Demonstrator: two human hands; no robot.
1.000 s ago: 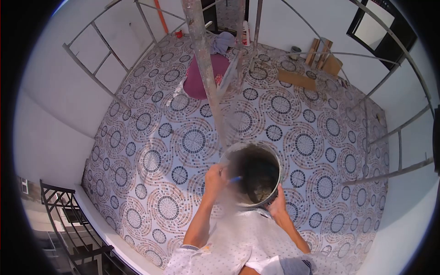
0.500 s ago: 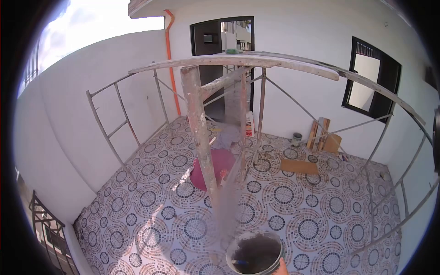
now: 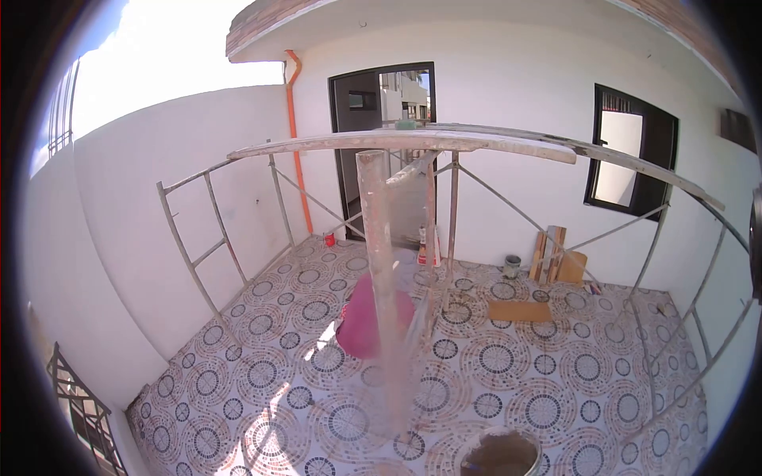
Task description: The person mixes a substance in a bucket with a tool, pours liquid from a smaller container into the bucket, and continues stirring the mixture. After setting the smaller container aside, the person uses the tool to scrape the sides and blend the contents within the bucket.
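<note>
Neither of my hands shows now. A bucket juts up from the bottom edge, right of centre, its inside smeared grey-brown and its lower part cut off by the frame. Just beyond it, a paint-spattered metal post of the scaffold stands upright, blurred toward its foot. A long scaffold plank spans the view above the floor, with a small green item on top. Behind the post lies a rounded pink shape, partly hidden.
Patterned tiles cover the floor. Along the back wall are a small bucket, leaning boards and a red-and-white bag. A flat brown board lies on the tiles. Behind the scaffold is a dark-framed doorway.
The view has tilted up, so the scene sits lower. The bucket has shifted right and down toward the bottom edge, and the fingers of my right hand at its rim have left view.
</note>
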